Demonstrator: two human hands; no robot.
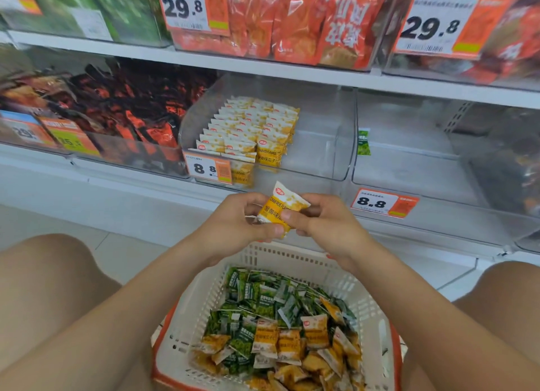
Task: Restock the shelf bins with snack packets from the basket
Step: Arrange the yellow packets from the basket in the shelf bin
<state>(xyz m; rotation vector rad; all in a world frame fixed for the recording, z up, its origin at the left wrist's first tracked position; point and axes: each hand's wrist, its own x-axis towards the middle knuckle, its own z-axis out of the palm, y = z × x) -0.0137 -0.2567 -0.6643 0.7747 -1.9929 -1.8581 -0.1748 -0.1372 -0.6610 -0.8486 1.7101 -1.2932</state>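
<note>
Above basket [281,254], left hand [233,221] and right hand [330,224] seemingly pinch packet [281,207].

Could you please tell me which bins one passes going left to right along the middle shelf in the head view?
full bin of dark red packets → part-filled bin with stacked yellow packets → almost empty bin with one green packet

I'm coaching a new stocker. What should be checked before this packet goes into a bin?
1. Yellow packet pinched by left hand and right hand: ok.
2. Matches the yellow rows in the middle bin: ok.
3. Free floor right of those rows: ok.
4. Packet seal intact: cannot tell.
5. Packet upright like the rows: not ok, tilted.
6. Basket holds more yellow packets: ok.
</note>
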